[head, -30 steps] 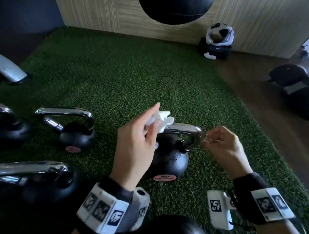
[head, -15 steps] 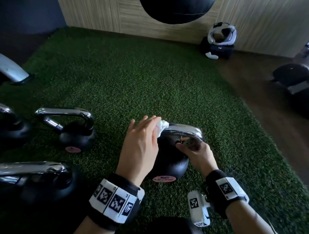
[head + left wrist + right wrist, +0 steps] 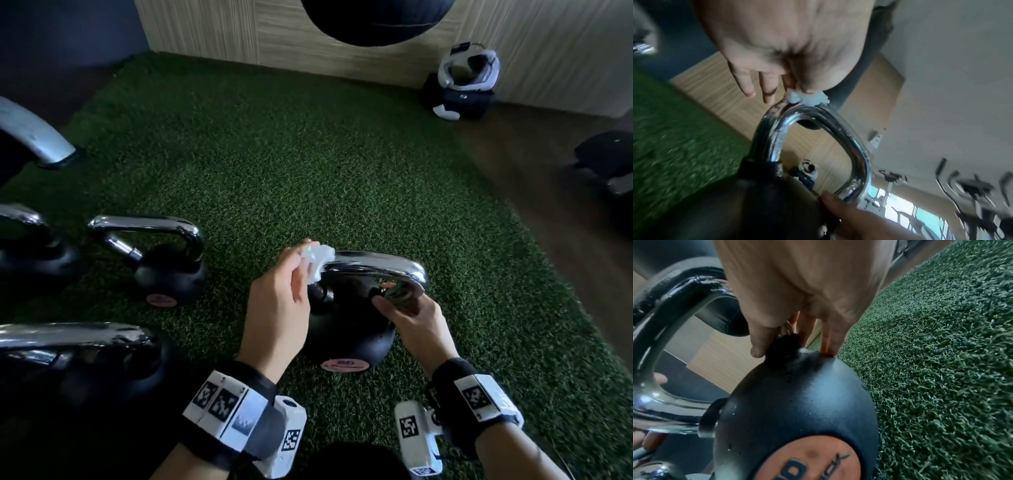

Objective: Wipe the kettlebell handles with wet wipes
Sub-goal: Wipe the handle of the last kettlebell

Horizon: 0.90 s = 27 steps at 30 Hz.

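A black kettlebell (image 3: 349, 329) with a chrome handle (image 3: 376, 267) stands on the green turf in the middle of the head view. My left hand (image 3: 303, 260) pinches a crumpled white wet wipe (image 3: 320, 258) against the left end of that handle. The left wrist view shows the wipe (image 3: 807, 97) pressed on the handle's bend (image 3: 818, 120) between thumb and fingers. My right hand (image 3: 397, 301) grips the handle's right leg where it meets the body. In the right wrist view its fingers (image 3: 760, 345) curl round the black neck above the kettlebell body (image 3: 797, 402).
Three more chrome-handled kettlebells stand at the left (image 3: 171, 267), (image 3: 34, 246), (image 3: 85, 356). A white headset on a black bag (image 3: 466, 78) sits by the back wall. A black punch bag (image 3: 376, 20) hangs overhead. Wooden floor (image 3: 548, 222) and dark equipment (image 3: 609, 161) lie to the right.
My left hand has come down with the wipe onto the handle's left end. My right hand moved from beside the handle's right end to grip its right leg.
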Each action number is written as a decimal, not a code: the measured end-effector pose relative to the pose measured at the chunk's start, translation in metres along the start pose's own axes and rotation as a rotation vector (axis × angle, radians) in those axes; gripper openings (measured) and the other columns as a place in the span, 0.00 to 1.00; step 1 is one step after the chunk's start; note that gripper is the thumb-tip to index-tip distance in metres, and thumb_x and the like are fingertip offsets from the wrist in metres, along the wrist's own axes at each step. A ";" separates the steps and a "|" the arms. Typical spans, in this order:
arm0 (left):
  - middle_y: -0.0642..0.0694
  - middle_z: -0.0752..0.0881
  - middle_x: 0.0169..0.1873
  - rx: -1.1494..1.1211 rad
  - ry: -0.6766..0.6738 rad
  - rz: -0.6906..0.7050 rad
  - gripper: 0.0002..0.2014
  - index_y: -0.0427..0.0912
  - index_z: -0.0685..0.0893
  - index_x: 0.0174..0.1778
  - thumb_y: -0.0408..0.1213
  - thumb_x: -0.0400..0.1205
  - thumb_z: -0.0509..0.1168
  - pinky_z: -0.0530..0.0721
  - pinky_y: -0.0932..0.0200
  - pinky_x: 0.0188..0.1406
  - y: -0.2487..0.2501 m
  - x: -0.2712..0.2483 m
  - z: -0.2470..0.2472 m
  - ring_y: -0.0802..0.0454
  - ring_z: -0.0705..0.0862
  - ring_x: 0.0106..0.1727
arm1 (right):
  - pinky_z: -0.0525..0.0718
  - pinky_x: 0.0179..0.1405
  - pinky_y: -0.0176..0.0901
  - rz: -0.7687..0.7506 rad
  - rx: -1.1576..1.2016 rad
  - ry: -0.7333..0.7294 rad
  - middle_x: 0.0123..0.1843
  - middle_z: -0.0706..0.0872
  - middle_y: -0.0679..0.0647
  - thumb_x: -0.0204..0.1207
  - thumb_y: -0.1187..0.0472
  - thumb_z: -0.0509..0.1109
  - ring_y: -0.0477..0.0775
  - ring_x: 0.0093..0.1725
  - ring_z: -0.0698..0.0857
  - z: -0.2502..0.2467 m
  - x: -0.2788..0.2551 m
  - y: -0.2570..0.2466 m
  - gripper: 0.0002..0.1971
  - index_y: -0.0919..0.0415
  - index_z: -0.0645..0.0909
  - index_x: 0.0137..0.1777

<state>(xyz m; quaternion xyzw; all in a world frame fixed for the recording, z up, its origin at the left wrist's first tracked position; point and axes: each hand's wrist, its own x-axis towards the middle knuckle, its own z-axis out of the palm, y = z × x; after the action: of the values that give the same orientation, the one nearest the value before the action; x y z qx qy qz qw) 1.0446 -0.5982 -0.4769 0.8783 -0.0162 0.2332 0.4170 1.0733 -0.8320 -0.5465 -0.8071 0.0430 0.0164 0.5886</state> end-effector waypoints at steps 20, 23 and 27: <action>0.59 0.86 0.69 -0.361 -0.357 -0.469 0.14 0.65 0.84 0.67 0.53 0.89 0.57 0.79 0.52 0.75 -0.052 -0.040 0.037 0.59 0.81 0.73 | 0.87 0.61 0.50 0.026 0.106 -0.062 0.52 0.96 0.47 0.66 0.47 0.85 0.48 0.54 0.94 -0.009 -0.002 -0.006 0.20 0.53 0.91 0.55; 0.46 0.78 0.71 -0.304 -0.325 -0.429 0.14 0.58 0.87 0.52 0.61 0.86 0.60 0.73 0.41 0.81 -0.059 -0.042 0.037 0.51 0.75 0.77 | 0.86 0.61 0.49 0.029 0.104 -0.037 0.52 0.96 0.46 0.64 0.47 0.86 0.47 0.54 0.94 -0.009 -0.001 -0.006 0.19 0.51 0.92 0.54; 0.51 0.80 0.52 -0.077 -0.076 -0.315 0.16 0.45 0.92 0.45 0.53 0.85 0.67 0.84 0.58 0.62 -0.050 -0.044 0.038 0.63 0.82 0.52 | 0.84 0.57 0.43 0.019 0.092 -0.023 0.49 0.96 0.47 0.67 0.53 0.86 0.43 0.50 0.93 -0.008 -0.003 -0.009 0.17 0.56 0.91 0.54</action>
<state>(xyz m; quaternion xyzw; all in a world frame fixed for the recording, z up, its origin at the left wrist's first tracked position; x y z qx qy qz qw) 1.0313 -0.6008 -0.5526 0.8616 0.0972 0.1308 0.4808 1.0708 -0.8372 -0.5356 -0.7786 0.0446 0.0292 0.6252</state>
